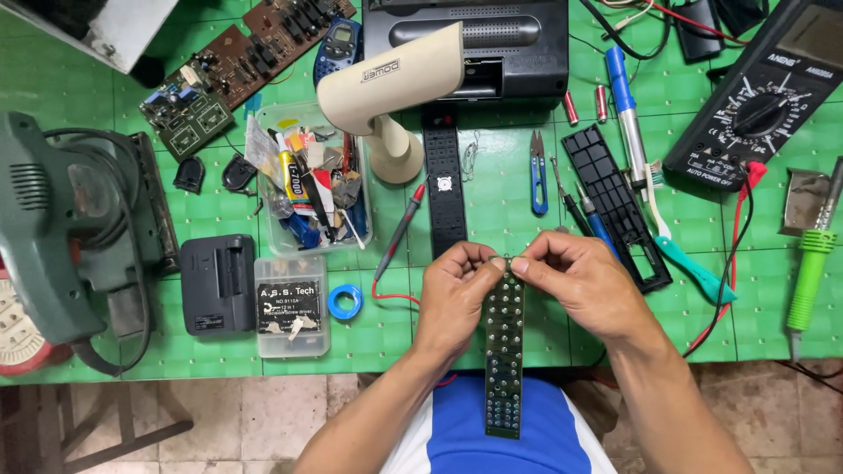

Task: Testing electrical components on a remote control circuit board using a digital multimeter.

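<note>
Both hands are meeting over the near edge of the green cutting mat (527,175), and they are holding a long, narrow circuit board (504,369) by its far end, so that the strip is hanging back toward the person's lap at 6 o'clock. The left hand (455,297) is curling around the board's top from the 9 o'clock side, fingers closed on its edge; the right hand (583,283) is pinching the same end from 3 o'clock, thumb and forefinger pressed together right at the tip, touching the left hand's fingers. By the look of it, the board is being inspected or worked at that top end, with the rows of small contacts facing up. The step in hand seems to be a close handling of the bare board out of its case, since a long black remote-control shell (445,189) is lying at 12 o'clock of the hands and a black button frame (615,197) at 1 o'clock. Any next move would call for a steady two-handed grip and care not to flex the thin strip. A red probe (399,233) is lying at 10 o'clock, blue snips (538,171) near 12 o'clock, and a multimeter (764,96) far off at 2 o'clock.
</note>
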